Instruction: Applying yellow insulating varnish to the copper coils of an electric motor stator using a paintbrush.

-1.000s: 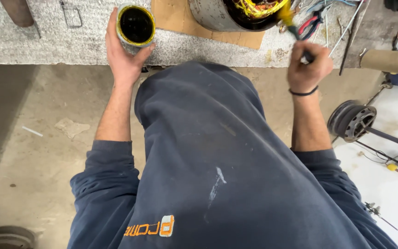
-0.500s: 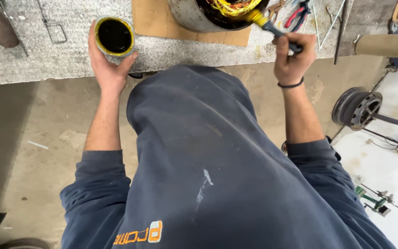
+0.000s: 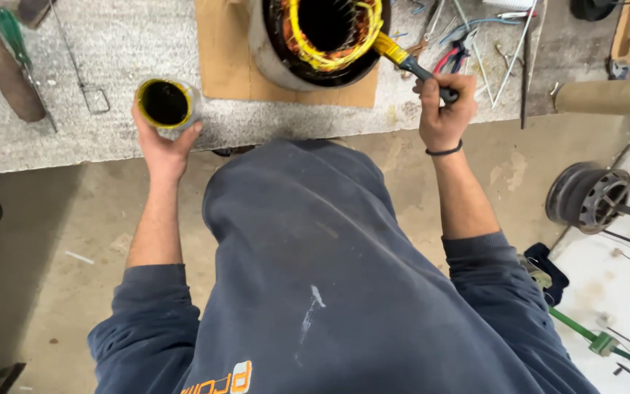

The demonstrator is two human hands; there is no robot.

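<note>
Your right hand point(image 3: 442, 113) grips the brush point(image 3: 410, 64) by its handle at one o'clock. Your left hand point(image 3: 163, 142) wraps the small can point(image 3: 165, 104) at eleven; it looks light and spills easily, so hold its sides.

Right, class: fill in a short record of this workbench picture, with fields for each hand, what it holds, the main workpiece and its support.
left hand: grips a small can of dark liquid, yellow-stained rim
right hand: holds a paintbrush, bristle end at the windings
workpiece: motor stator, yellow-coated coils inside a metal shell
support: cardboard sheet on the grey bench
nearby: pliers, wires, right of the stator
</note>
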